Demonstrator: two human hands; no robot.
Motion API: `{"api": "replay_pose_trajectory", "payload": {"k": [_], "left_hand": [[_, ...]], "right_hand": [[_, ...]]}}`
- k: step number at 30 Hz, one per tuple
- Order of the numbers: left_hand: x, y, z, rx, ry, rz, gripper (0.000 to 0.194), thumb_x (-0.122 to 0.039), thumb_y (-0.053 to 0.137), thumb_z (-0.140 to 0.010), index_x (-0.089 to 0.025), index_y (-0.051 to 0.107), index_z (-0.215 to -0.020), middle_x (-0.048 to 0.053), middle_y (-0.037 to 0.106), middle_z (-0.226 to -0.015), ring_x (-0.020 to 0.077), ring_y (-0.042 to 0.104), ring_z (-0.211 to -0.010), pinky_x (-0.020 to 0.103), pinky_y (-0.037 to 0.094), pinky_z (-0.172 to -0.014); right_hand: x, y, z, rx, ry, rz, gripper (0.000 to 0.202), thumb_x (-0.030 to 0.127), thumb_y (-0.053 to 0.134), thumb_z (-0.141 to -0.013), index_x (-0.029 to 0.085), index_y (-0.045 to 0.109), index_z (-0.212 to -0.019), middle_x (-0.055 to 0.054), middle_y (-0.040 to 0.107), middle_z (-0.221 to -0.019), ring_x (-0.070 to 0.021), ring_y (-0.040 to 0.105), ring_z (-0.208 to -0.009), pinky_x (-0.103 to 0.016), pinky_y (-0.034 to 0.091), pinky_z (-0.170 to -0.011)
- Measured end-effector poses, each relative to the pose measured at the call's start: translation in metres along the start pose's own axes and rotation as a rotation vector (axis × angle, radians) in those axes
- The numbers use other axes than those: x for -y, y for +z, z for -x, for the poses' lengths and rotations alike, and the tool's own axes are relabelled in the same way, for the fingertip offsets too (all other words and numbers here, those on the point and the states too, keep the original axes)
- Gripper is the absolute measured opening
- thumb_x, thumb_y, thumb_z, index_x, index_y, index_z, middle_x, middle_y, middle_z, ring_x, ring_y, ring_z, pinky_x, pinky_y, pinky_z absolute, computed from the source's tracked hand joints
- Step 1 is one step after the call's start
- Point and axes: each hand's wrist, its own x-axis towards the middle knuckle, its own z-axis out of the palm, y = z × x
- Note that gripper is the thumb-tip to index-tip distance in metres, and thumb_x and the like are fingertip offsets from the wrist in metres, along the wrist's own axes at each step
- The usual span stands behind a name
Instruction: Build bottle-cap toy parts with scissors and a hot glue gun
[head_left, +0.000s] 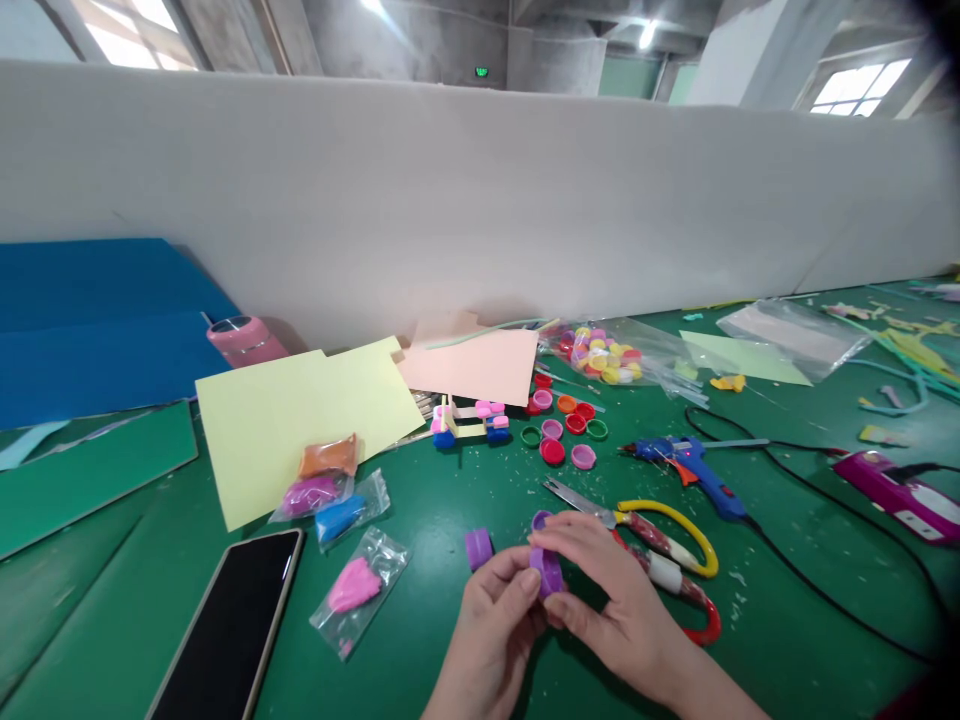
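Between the fingertips of both hands is a purple bottle cap point(549, 572), tilted on its side. My left hand point(501, 610) pinches it from the left with thumb and fingers. My right hand point(604, 605) closes on it from the right, its fingers arched over the top. Just left of the fingers, another purple piece point(478, 549), also cap-like, lies on the green table. Part of one more purple cap point(541, 520) shows behind my right fingertips. Scissors point(660, 545) with yellow and red handles lie beyond my right hand, partly covered by it.
Loose coloured caps point(576, 424) lie ahead, near a small clay-and-stick model point(469, 424) and a bag of caps point(600, 355). A blue glue gun point(690, 465) trails a black cord at right. Clay packets point(356, 585) and a phone point(232, 630) lie left.
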Motion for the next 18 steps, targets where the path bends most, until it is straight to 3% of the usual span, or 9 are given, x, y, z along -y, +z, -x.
{"api": "replay_pose_trajectory", "payload": {"k": [3, 6, 9, 11, 14, 18], "left_hand": [[0.001, -0.002, -0.002, 0.01, 0.018, -0.028, 0.018, -0.024, 0.068, -0.067, -0.011, 0.067, -0.079, 0.002, 0.059, -0.062, 0.0087, 0.051, -0.054, 0.021, 0.04, -0.056], [0.002, -0.003, -0.003, 0.013, 0.033, -0.058, 0.019, -0.026, 0.066, -0.069, -0.01, 0.066, -0.08, 0.005, 0.063, -0.065, 0.0096, 0.052, -0.054, 0.021, 0.038, -0.055], [0.002, -0.003, -0.003, -0.004, 0.036, -0.047, 0.018, -0.026, 0.066, -0.069, -0.011, 0.066, -0.08, 0.007, 0.065, -0.067, 0.0098, 0.052, -0.053, 0.021, 0.038, -0.055], [0.001, -0.003, -0.003, -0.013, 0.039, -0.037, 0.018, -0.026, 0.066, -0.069, -0.011, 0.066, -0.079, 0.007, 0.065, -0.067, 0.0098, 0.052, -0.052, 0.021, 0.038, -0.054], [-0.001, -0.003, -0.003, -0.03, 0.042, -0.011, 0.018, -0.027, 0.064, -0.071, -0.011, 0.066, -0.079, 0.006, 0.065, -0.064, 0.0105, 0.052, -0.052, 0.022, 0.038, -0.054], [-0.002, -0.003, -0.003, -0.062, 0.031, 0.018, 0.017, -0.028, 0.063, -0.072, -0.013, 0.065, -0.077, 0.005, 0.064, -0.061, 0.011, 0.051, -0.053, 0.022, 0.038, -0.055]], "right_hand": [[0.001, -0.002, 0.001, -0.019, 0.02, 0.036, 0.041, 0.031, 0.053, -0.082, 0.026, 0.043, -0.121, -0.004, 0.05, -0.121, -0.0224, 0.04, -0.115, -0.036, 0.033, -0.098], [-0.011, -0.017, 0.005, -0.168, 0.137, 0.148, 0.028, 0.032, 0.047, -0.084, 0.025, 0.048, -0.112, -0.005, 0.054, -0.111, -0.0201, 0.05, -0.105, -0.031, 0.042, -0.088], [-0.038, -0.049, 0.015, -0.385, 0.334, 0.41, 0.021, 0.035, 0.04, -0.085, 0.023, 0.05, -0.099, -0.004, 0.058, -0.094, -0.017, 0.059, -0.084, -0.026, 0.049, -0.072], [-0.061, -0.076, 0.022, -0.472, 0.417, 0.518, 0.025, 0.033, 0.039, -0.083, 0.019, 0.048, -0.102, -0.008, 0.056, -0.096, -0.0212, 0.057, -0.085, -0.033, 0.047, -0.075], [-0.093, -0.112, 0.033, -0.444, 0.533, 0.632, 0.033, 0.033, 0.047, -0.075, 0.016, 0.051, -0.103, -0.014, 0.055, -0.096, -0.0279, 0.058, -0.081, -0.036, 0.048, -0.059], [-0.122, -0.133, 0.041, -0.331, 0.623, 0.696, 0.037, 0.032, 0.051, -0.069, 0.013, 0.053, -0.101, -0.015, 0.055, -0.096, -0.0282, 0.058, -0.081, -0.038, 0.047, -0.065]]}}
